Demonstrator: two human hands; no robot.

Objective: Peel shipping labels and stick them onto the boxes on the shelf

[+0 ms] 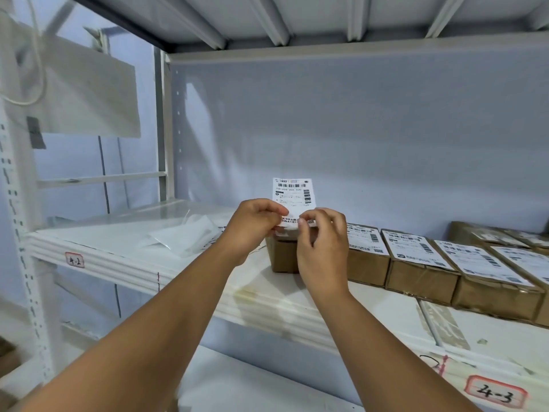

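Note:
A white shipping label [292, 191] with barcodes stands upright above the shelf, held at its lower edge. My left hand [252, 226] pinches its lower left corner. My right hand [323, 248] pinches the lower right edge with thumb and forefinger. Directly behind and below my hands sits a brown cardboard box [282, 255], its top mostly hidden by my fingers. To its right runs a row of brown boxes [421, 263] that carry white labels on their tops.
The white shelf board [267, 295] carries tags reading 4-2 [74, 260] and 4-3 [494, 396] on its front edge. Loose white backing sheets [187, 237] lie on the shelf to the left. A metal upright [162, 126] and another shelf overhead bound the bay.

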